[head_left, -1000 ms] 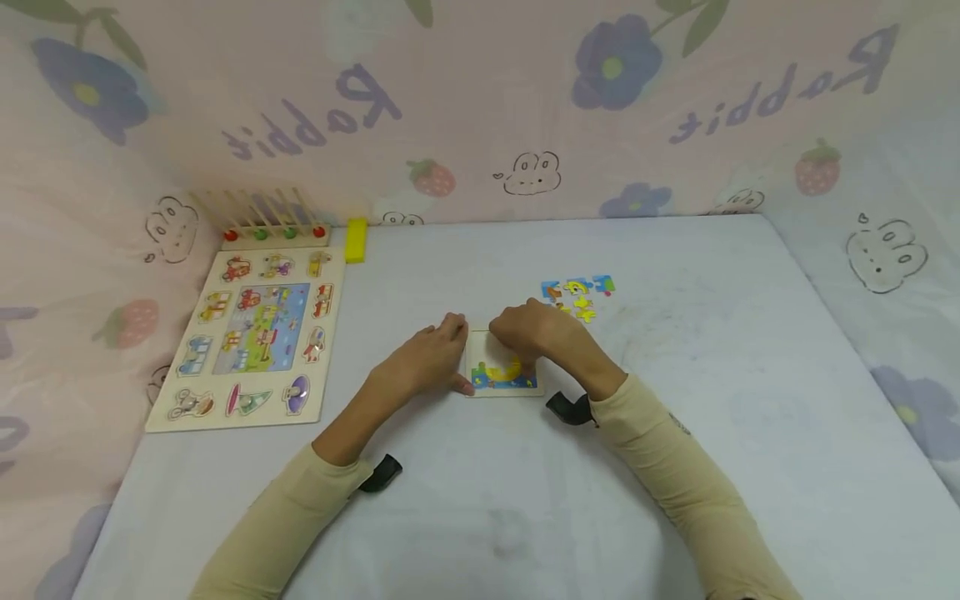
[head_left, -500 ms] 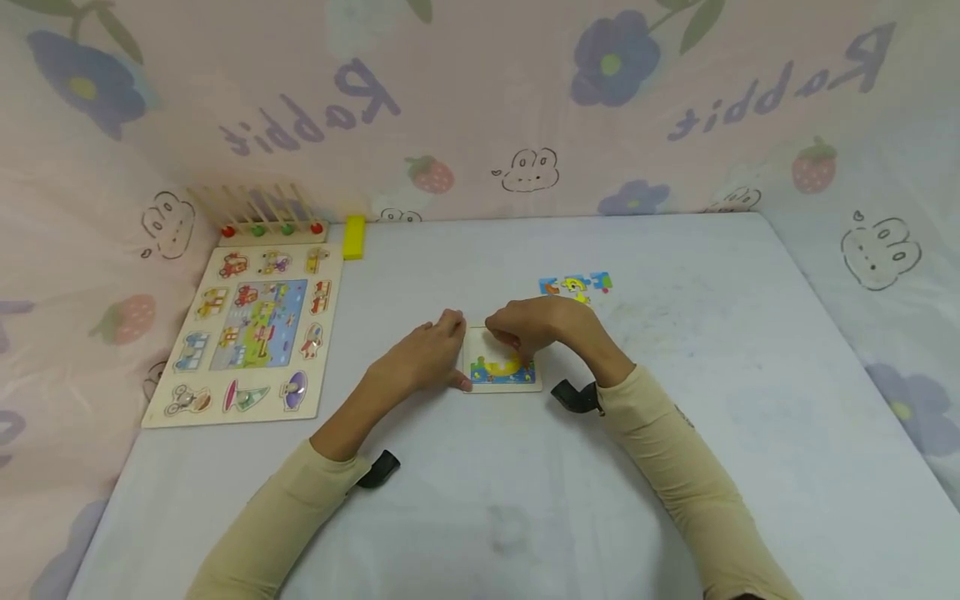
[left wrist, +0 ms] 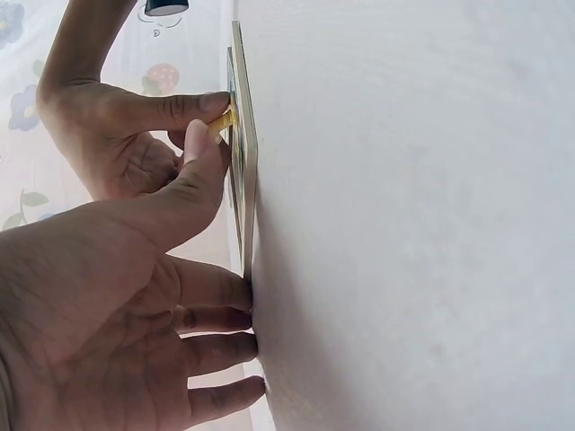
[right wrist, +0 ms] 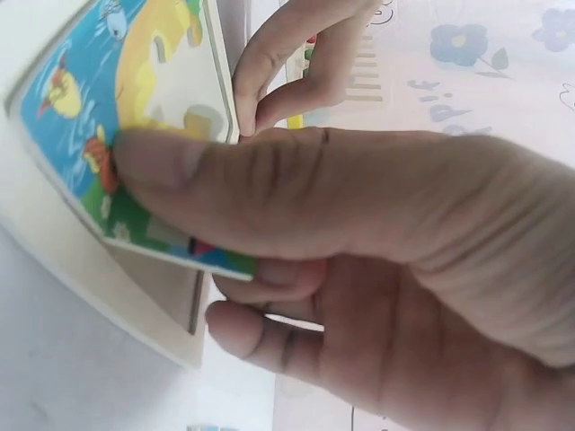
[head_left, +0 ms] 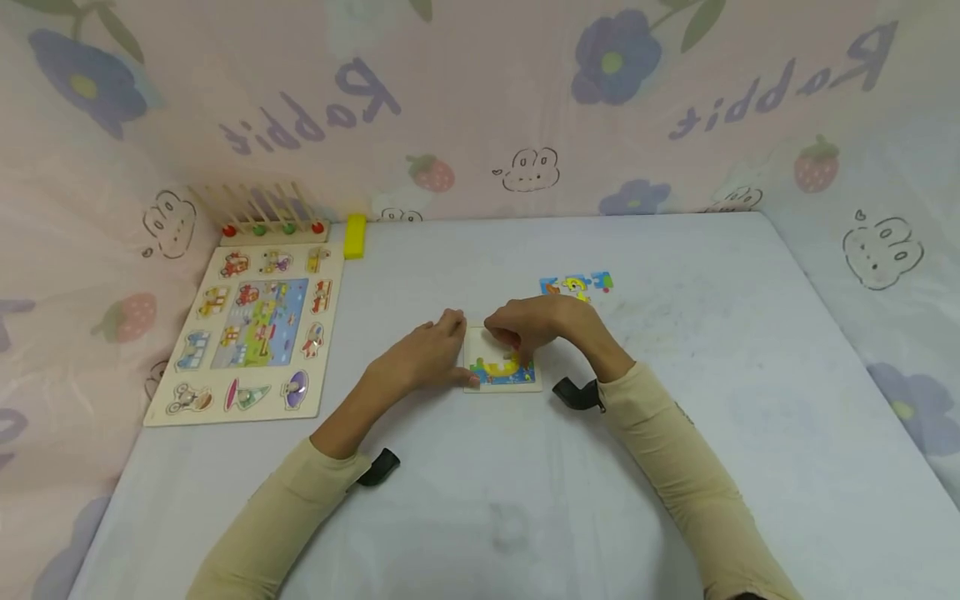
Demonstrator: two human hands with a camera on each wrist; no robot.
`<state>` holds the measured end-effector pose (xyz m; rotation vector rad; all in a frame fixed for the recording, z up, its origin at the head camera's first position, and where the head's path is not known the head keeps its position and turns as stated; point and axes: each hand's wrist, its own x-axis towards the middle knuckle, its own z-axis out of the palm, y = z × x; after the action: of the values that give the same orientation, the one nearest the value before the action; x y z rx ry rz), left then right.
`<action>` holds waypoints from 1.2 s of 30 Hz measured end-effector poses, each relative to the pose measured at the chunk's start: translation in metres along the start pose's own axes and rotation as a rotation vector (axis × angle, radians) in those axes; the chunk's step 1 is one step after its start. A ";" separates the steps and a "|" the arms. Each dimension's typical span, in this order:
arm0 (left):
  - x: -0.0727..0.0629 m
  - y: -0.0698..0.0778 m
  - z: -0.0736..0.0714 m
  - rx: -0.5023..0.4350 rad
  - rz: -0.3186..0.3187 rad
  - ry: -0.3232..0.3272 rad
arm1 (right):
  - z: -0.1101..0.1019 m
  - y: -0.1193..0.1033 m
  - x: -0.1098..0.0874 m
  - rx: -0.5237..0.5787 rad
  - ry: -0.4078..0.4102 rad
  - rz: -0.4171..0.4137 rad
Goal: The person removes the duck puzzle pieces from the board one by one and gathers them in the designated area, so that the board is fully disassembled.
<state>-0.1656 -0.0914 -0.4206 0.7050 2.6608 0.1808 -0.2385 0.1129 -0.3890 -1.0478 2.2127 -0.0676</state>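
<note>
A small square puzzle tray [head_left: 528, 385] lies on the white table, with a blue and yellow duck picture partly filled in. My left hand [head_left: 423, 357] rests against its left edge with straight fingers, and the thumb lies on the tray's rim [left wrist: 244, 162]. My right hand [head_left: 534, 327] hovers over the tray's far side. It pinches a puzzle piece [right wrist: 135, 72] between thumb and fingers, and the piece sits tilted above the tray frame [right wrist: 81, 269]. Loose puzzle pieces [head_left: 577, 284] lie just beyond the right hand.
A large wooden peg puzzle board [head_left: 251, 333] lies at the left. Behind it stand a wooden rack [head_left: 262, 215] with coloured knobs and a yellow block [head_left: 355, 236]. Patterned cloth walls enclose the table on three sides.
My right hand has shifted slightly towards the tray's far side with the piece. The left hand has stayed at the tray's left edge.
</note>
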 end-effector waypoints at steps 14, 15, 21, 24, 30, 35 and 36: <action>0.003 0.004 0.001 0.047 -0.017 0.006 | -0.001 0.006 0.002 0.021 -0.032 -0.013; 0.003 0.004 0.001 0.045 -0.016 0.001 | 0.000 0.006 0.002 0.027 -0.033 -0.021; 0.004 0.004 0.002 0.051 -0.028 -0.010 | 0.000 0.011 0.004 0.044 -0.023 -0.077; 0.005 0.003 0.001 0.050 -0.040 -0.010 | -0.001 0.012 0.006 0.057 -0.032 -0.094; 0.004 0.004 0.002 0.048 -0.023 -0.030 | 0.003 0.010 0.008 0.054 -0.083 -0.051; 0.003 0.005 0.001 0.055 -0.033 -0.018 | 0.002 0.004 0.007 -0.005 -0.061 -0.001; 0.003 0.005 0.001 0.053 -0.037 -0.015 | 0.001 0.003 0.007 -0.010 -0.058 0.002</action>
<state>-0.1655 -0.0855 -0.4213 0.6702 2.6706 0.0951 -0.2427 0.1100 -0.3948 -1.0398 2.1638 -0.0253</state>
